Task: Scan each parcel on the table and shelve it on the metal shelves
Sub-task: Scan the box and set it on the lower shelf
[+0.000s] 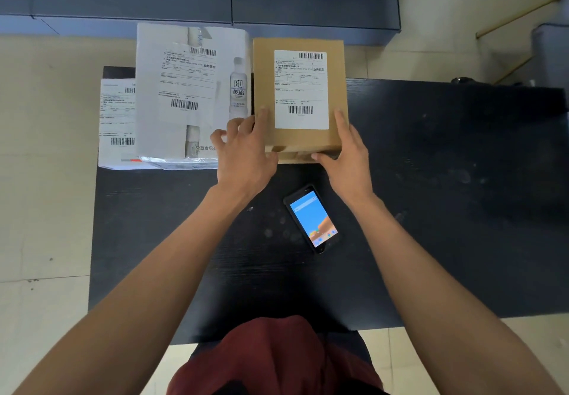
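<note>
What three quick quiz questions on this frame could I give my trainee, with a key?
1. True or false: the handheld scanner lies screen-up on the black table.
2. Which parcel do the left hand and right hand hold: A, the brown box, or B, the white box?
3. How many parcels show a shipping label?

Key: 1 true; 2 A; 3 three.

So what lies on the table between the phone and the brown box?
Only bare black tabletop in the head view, between the phone and the brown box.
</note>
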{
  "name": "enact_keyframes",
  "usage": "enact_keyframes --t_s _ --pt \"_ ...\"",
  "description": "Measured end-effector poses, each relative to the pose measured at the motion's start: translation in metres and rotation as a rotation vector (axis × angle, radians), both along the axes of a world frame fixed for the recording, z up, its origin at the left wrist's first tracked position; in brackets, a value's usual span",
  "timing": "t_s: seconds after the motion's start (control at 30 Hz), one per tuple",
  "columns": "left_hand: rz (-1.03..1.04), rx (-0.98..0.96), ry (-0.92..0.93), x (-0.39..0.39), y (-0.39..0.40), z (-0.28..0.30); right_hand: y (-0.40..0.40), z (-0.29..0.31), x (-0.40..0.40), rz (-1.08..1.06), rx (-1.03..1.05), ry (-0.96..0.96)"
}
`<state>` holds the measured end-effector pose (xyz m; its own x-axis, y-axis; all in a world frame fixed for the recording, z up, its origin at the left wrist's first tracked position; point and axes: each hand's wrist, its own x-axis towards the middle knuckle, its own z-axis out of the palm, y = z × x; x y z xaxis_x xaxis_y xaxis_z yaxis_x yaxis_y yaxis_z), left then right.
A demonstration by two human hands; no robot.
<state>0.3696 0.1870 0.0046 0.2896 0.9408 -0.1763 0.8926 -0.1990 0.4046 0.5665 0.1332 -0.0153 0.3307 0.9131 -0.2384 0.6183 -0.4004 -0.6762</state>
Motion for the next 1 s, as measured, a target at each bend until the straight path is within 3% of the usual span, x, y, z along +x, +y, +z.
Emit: enact_keyframes --t_s 0.17,0.37,0.7,1.0 --pt "-0.03 0.074 -0.075 -0.001 -0.007 0.005 -0.022 0.008 -0.01 -0.06 0.093 -0.038" --pt "-0.049 -0.018 -0.503 0.008 -0.018 0.014 -0.051 0.025 -0.009 -0.154 0.221 -0.099" --pt "-0.138 -0.057 -0.57 0.085 -0.07 0.036 -0.13 0.052 0.039 -0.301 0.27 -0.127" --pt "-0.414 -0.069 -0.569 0.189 -0.161 0.066 -0.255 0.079 0.115 -0.561 0.274 -0.173"
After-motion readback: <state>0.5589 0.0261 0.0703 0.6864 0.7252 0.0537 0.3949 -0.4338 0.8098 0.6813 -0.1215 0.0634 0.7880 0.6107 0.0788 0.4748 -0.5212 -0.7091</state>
